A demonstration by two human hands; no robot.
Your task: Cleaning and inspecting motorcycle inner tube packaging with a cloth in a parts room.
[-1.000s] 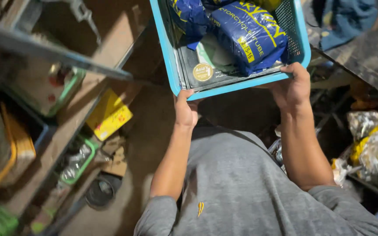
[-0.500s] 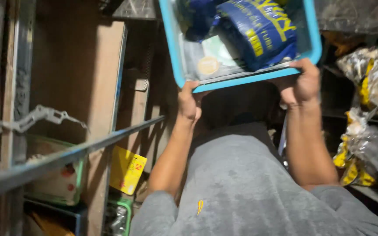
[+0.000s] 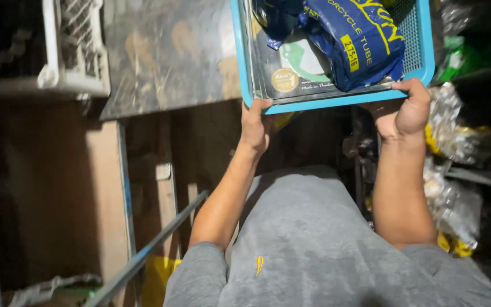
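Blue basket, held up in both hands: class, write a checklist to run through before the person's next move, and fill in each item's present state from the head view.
1. Left hand has a grip on the near rim of the blue basket: ok.
2. Right hand has a grip on the same rim, fingers curled over it: ok.
3. Dark blue bag lies inside the basket walls: ok.
4. Flat packet with a round gold sticker lies inside, under the bag: ok.
5. Basket level: cannot tell, far end out of frame.
6. Metal bar at the lower left is apart from both arms: ok.
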